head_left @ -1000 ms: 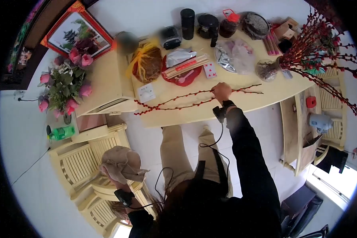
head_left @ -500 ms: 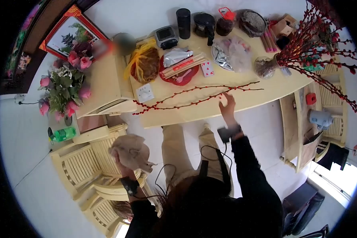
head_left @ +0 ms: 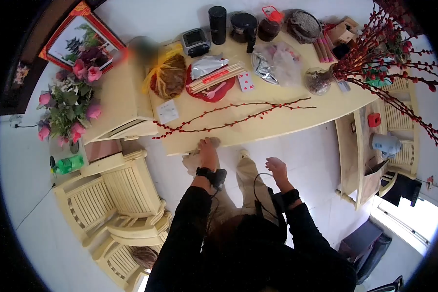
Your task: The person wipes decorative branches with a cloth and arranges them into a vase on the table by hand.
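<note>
My left hand (head_left: 208, 155) is closed on a beige cloth (head_left: 192, 162) at the front edge of the cream table (head_left: 272, 121). To the right, off the table's edge, my right hand (head_left: 278, 171) is raised with its fingers apart and nothing in it. Two red-budded branches (head_left: 233, 122) lie crossed on the tabletop. Behind them are a red heart-shaped plate (head_left: 218, 94) with wooden sticks (head_left: 216, 79), a playing card (head_left: 246, 82) and a small white card (head_left: 167, 111).
A glass vase (head_left: 318, 81) of red-budded branches leans at the right. Along the back stand a black flask (head_left: 217, 25), a dark pitcher (head_left: 243, 27) and a red-topped jar (head_left: 269, 29). Wooden chairs (head_left: 126, 182) are at the left.
My right hand has let go of the branches and drawn back from the table. The left hand has carried the cloth from beside the chairs to the table's front edge.
</note>
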Action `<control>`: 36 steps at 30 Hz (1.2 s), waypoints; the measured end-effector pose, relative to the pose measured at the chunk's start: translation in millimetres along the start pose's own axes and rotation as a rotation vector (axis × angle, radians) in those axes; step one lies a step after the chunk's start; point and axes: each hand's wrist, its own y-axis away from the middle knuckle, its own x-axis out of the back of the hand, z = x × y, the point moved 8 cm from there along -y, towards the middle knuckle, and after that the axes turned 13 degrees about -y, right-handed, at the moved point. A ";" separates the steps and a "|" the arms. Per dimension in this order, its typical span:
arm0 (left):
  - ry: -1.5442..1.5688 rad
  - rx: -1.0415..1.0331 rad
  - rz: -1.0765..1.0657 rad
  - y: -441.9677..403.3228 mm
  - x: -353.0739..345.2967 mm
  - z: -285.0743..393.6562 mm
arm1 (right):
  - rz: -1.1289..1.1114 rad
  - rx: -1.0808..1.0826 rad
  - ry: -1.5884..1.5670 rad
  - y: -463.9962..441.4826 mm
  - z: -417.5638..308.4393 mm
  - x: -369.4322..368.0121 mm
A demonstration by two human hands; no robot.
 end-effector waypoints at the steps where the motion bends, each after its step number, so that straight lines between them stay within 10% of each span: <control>1: 0.005 0.016 -0.012 -3.2 -9.8 6.5 | -0.012 0.009 0.035 -1.0 2.5 1.0; 6: 0.083 -0.295 -0.103 -14.2 -81.0 77.6 | 0.016 -0.035 0.073 10.7 30.9 22.5; 8: 0.760 -0.291 -0.065 -4.9 -63.6 129.5 | 0.037 -0.067 0.013 20.1 37.0 34.8; 9: 0.962 -0.475 -0.602 5.2 -31.9 177.0 | 0.047 -0.082 -0.019 26.1 39.8 41.5; 10: 0.849 -0.525 -0.302 16.7 -3.8 200.3 | 0.075 -0.124 -0.068 31.7 43.9 51.3; 16: 1.357 -0.547 -0.458 34.0 63.7 273.8 | 0.240 -0.176 -0.075 66.9 39.9 123.2; 22: 1.333 0.094 -0.662 22.2 -17.1 64.1 | 0.260 -0.209 -0.117 66.7 31.5 167.1; 29: 1.635 0.961 -0.201 107.8 12.8 -159.9 | 0.217 -0.013 -0.067 34.2 -7.4 194.2; 34: 1.713 0.889 -0.259 111.2 -23.3 -137.9 | 0.048 0.045 0.018 -21.6 7.2 181.7; 36: 1.471 0.477 -0.183 85.7 7.4 -93.0 | -0.010 0.047 0.049 -29.1 -6.0 156.6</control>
